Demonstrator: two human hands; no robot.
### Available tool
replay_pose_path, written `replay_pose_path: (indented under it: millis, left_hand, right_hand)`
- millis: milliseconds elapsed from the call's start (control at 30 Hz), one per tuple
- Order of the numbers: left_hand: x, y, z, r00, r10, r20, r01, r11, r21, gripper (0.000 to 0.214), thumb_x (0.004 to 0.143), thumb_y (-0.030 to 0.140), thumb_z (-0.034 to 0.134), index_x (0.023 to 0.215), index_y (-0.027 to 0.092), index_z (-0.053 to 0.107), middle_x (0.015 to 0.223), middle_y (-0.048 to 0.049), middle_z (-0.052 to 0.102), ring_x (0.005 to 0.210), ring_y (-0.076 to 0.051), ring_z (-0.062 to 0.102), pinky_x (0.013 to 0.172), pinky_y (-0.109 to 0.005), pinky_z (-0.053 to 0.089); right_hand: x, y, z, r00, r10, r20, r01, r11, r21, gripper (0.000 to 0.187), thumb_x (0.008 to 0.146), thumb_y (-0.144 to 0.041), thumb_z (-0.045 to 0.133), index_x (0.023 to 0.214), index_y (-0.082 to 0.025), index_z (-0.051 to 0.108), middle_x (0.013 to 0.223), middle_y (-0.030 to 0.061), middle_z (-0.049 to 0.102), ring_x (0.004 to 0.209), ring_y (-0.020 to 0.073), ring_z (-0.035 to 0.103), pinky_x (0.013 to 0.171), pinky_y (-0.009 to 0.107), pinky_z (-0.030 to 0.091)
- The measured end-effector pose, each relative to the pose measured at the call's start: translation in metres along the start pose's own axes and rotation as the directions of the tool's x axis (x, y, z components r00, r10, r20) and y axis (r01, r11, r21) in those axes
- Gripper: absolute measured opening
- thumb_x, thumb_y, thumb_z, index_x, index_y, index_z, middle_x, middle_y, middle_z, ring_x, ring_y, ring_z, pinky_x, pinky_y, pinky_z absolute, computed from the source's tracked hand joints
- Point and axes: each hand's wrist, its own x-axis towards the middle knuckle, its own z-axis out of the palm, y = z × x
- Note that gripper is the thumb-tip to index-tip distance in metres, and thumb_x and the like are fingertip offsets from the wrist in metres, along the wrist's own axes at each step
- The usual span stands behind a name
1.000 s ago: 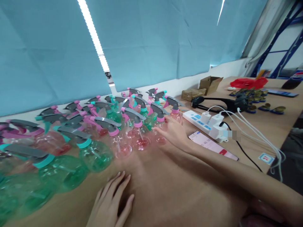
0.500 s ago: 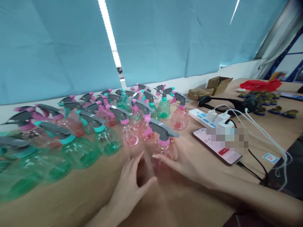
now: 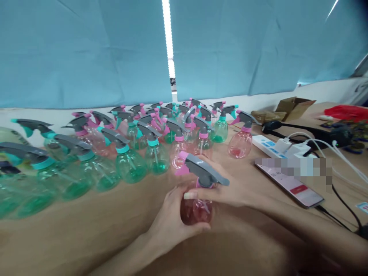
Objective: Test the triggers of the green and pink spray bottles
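A pink spray bottle (image 3: 197, 209) with a grey trigger head and pink nozzle stands in front of me on the wooden table (image 3: 86, 237). My left hand (image 3: 169, 222) wraps round its round body from the left. My right hand (image 3: 227, 189) grips the bottle's neck just under the trigger head. Behind it stand several pink and green spray bottles (image 3: 149, 134) in rows along the wall.
A phone (image 3: 290, 184) lies to the right, beside a white power strip (image 3: 273, 145) with chargers and white cables. A black headset, a cardboard box (image 3: 294, 107) and a red bag (image 3: 347, 112) sit further right. Blue blinds hang behind the table.
My right hand has pulled one pink bottle out of the group toward me. My left hand rose from the table and closed on the bottle's body. The view swung left.
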Motion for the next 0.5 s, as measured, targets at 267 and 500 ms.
replay_pose_path:
  millis: [267,500]
  left_hand:
    - [-0.004,-0.005,-0.006,0.999,0.042,0.012,-0.044,0.989,0.140,0.086,0.069,0.056,0.075,0.138,0.023,0.036,0.134,-0.0143,0.051,0.122,-0.037,0.046,0.097,-0.055,0.039]
    - [-0.010,-0.022,-0.013,0.987,0.121,0.107,-0.155,0.894,0.421,0.072,0.082,0.054,0.065,0.138,0.018,0.037,0.140,-0.0150,0.047,0.129,-0.034,0.041,0.107,-0.057,0.026]
  right_hand:
    - [0.012,-0.008,0.014,0.994,-0.053,-0.100,0.055,0.998,0.018,0.019,0.082,-0.045,0.058,0.089,-0.027,0.056,0.074,-0.0034,0.057,0.065,0.0131,0.054,0.061,0.027,0.048]
    - [0.022,-0.010,0.003,0.989,-0.118,-0.086,0.108,0.987,-0.121,0.022,0.081,-0.036,0.055,0.069,-0.023,0.041,0.062,-0.0057,0.042,0.054,0.0097,0.039,0.049,0.023,0.036]
